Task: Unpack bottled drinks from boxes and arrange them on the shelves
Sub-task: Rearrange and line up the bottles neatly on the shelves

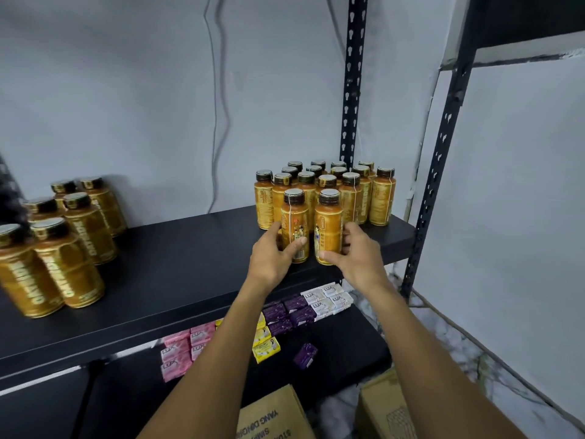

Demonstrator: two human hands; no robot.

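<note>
Bottles, large and gold, grouped at left end of shelf. Near right front edge, left hand with fingers curled round upright left bottle; just beside it, right bottle gripped by curled fingers of right hand. Behind, toward right back corner, packed rows of matching bottles.

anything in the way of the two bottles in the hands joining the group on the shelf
Nothing visible. The left hand grips the left bottle, the right hand the right bottle, both directly before the bottle group on the black shelf, no item between.
</note>
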